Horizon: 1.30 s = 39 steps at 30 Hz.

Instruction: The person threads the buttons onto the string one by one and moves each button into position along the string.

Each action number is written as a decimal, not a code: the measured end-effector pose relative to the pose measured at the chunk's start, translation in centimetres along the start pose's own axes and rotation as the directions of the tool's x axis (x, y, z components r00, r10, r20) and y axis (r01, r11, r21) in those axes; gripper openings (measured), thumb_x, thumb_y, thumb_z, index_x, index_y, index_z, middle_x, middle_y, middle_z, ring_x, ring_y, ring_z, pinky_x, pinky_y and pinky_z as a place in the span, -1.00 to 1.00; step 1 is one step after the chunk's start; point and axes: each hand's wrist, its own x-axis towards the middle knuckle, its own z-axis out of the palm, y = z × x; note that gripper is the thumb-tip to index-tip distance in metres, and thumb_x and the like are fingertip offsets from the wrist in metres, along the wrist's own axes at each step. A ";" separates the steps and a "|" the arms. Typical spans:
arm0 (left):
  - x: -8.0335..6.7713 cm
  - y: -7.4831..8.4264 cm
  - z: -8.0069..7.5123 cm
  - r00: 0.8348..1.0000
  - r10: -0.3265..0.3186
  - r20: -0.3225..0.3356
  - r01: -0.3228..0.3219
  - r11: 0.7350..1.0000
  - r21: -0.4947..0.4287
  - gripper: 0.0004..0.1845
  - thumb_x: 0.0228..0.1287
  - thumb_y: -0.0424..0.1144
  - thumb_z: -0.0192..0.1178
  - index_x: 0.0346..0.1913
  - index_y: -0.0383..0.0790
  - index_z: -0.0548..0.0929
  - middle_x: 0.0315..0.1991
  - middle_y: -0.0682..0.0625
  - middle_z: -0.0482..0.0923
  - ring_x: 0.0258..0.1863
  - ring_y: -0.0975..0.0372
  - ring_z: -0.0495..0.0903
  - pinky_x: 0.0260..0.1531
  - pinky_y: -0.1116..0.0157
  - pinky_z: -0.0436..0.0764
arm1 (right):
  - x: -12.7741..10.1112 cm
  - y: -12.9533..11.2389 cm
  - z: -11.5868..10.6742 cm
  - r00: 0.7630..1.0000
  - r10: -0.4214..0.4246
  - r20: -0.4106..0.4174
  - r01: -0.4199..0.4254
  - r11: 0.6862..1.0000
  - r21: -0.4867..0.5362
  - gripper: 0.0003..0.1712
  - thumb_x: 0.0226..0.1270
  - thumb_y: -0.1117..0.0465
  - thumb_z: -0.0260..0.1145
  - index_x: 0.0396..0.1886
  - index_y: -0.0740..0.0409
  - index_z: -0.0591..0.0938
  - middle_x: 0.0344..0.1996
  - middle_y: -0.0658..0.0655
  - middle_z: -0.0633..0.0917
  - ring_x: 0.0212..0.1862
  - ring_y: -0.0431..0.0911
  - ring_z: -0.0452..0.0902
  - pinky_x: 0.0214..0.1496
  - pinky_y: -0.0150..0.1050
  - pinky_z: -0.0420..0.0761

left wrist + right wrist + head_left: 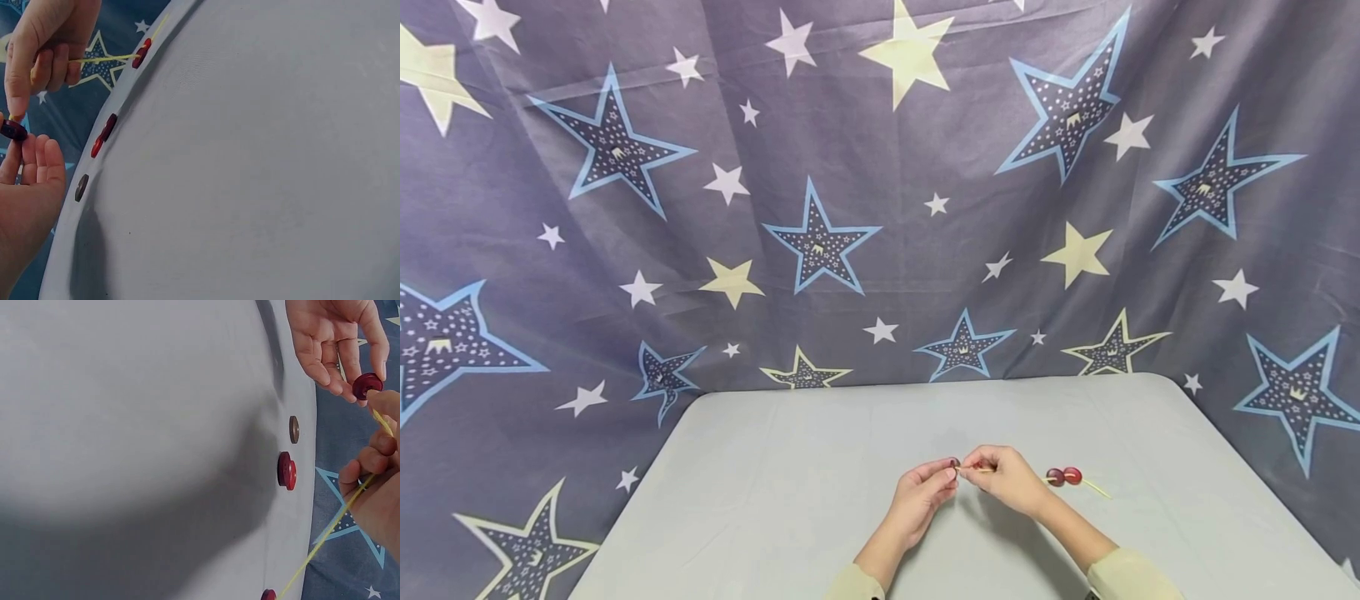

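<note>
My left hand (917, 500) pinches a dark red button (367, 386) between thumb and finger, its other fingers spread loosely below. Right up against that button, my right hand (1011, 479) pinches the end of a yellow string (331, 534). From under the right hand's fingers the string runs off to the right, through a dark button (1056, 477) and a red button (1072, 476) that lie on the table. In the right wrist view the right fingertip overlaps the held button's middle and partly hides where string and button meet.
Loose buttons lie on the grey table (760, 483) near the hands: a brown one (294, 429), and a dark red one (284, 469) beside a bright red one (292, 476). Behind the table hangs a star-patterned cloth (850, 333).
</note>
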 end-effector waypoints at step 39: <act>-0.2 0.3 -0.1 0.999 0.030 0.014 -0.030 0.998 0.053 -0.57 0.19 -0.31 0.21 0.10 -0.46 0.50 -0.12 0.00 0.64 -0.17 0.29 0.60 -0.13 0.40 0.58 | 0.0 -0.1 0.5 1.000 0.004 -0.007 -0.003 0.998 0.063 -0.87 0.18 0.22 0.33 -0.40 0.21 0.66 -0.71 -0.08 0.36 -0.64 -0.40 0.20 -0.61 -0.48 0.24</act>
